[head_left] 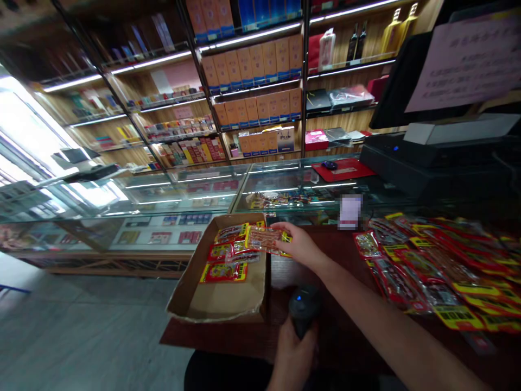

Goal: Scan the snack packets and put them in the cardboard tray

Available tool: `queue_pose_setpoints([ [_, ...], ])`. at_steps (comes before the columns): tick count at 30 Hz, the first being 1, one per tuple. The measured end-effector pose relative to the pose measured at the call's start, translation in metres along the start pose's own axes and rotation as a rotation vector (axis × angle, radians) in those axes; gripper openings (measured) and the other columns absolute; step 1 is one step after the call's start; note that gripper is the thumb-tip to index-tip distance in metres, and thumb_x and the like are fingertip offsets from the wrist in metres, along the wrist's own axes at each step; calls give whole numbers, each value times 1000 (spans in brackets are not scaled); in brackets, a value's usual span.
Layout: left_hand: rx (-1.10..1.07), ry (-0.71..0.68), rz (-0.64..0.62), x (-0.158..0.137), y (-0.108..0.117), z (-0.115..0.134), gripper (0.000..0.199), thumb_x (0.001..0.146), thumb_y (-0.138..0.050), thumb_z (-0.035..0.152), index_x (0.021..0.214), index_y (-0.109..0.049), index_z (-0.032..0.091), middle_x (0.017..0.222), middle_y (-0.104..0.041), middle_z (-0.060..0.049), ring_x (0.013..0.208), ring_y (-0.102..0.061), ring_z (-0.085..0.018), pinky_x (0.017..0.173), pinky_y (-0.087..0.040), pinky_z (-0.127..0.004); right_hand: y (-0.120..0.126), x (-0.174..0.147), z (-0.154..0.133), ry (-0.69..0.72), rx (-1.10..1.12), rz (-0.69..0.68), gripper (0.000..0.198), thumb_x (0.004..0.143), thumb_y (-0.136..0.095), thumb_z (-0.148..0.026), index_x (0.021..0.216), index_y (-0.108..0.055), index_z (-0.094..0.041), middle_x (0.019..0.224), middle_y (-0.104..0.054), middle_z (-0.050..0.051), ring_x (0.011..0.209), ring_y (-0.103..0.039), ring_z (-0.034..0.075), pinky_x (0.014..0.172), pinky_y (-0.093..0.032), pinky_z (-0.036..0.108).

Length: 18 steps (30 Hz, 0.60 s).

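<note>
One packet (264,239) — in right hand (302,245)

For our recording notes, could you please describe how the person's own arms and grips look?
The left grip and right grip are bare hands, without gloves. The right forearm shows no sleeve, watch or bracelet; the left forearm lies mostly out of frame.

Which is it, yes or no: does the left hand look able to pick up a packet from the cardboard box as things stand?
Probably no: the left hand is wrapped around a dark handheld device, so it looks occupied, though packets lie exposed in the open cardboard box.
</note>
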<state>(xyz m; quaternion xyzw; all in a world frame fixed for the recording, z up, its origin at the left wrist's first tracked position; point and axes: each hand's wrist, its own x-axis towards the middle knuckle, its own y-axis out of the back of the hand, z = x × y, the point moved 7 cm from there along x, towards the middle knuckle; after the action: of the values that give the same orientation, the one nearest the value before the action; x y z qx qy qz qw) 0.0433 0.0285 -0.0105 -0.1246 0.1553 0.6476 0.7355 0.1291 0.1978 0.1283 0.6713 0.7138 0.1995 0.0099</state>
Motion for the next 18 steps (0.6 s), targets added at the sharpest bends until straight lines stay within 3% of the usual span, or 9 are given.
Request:
queue_pose_setpoints([
  [4, 28, -44, 34, 5, 1, -9, 23, 77, -66, 37, 86, -58, 18, 47, -50, 8, 34, -42, -9, 34, -33, -20, -50, 51, -13, 3, -191, -92, 45, 73, -70, -15, 117, -67, -22, 116, -75, 4, 105, -70, 21, 97, -53, 35],
  [8, 29, -26, 105, 12, 4, -22, 25, 75, -68, 39, 86, -57, 18, 45, -49, 8, 32, -41, -9, 33, -33, -21, -47, 63, -12, -11, -297, -53, 48, 71, -74, -17, 119, -68, -17, 120, -73, 13, 113, -68, 31, 101, -50, 44],
  [12, 13, -21, 79, 9, 5, -19, 35, 73, -72, 48, 82, -57, 18, 44, -48, 9, 32, -40, -8, 34, -31, -20, 1, 19, 7, 4, -386, 54, 41, 84, -63, -22, 125, -64, -22, 130, -68, 9, 121, -63, 24, 106, -46, 38],
  [15, -21, -51, 47, 6, 7, -10, 44, 70, -75, 57, 81, -57, 18, 46, -51, 8, 35, -43, -8, 36, -33, -20, 58, -49, 33, -1, -539, 199, 33, 90, -55, -24, 121, -65, -23, 124, -71, 6, 116, -64, 22, 103, -47, 38],
  [18, -6, -47, 51, 7, 9, -6, 49, 67, -76, 62, 77, -57, 18, 46, -53, 6, 34, -45, -9, 35, -33, -20, 123, -124, 56, -67, -855, 412, 30, 91, -52, -22, 117, -67, -24, 124, -71, 10, 118, -60, 28, 103, -41, 50],
])
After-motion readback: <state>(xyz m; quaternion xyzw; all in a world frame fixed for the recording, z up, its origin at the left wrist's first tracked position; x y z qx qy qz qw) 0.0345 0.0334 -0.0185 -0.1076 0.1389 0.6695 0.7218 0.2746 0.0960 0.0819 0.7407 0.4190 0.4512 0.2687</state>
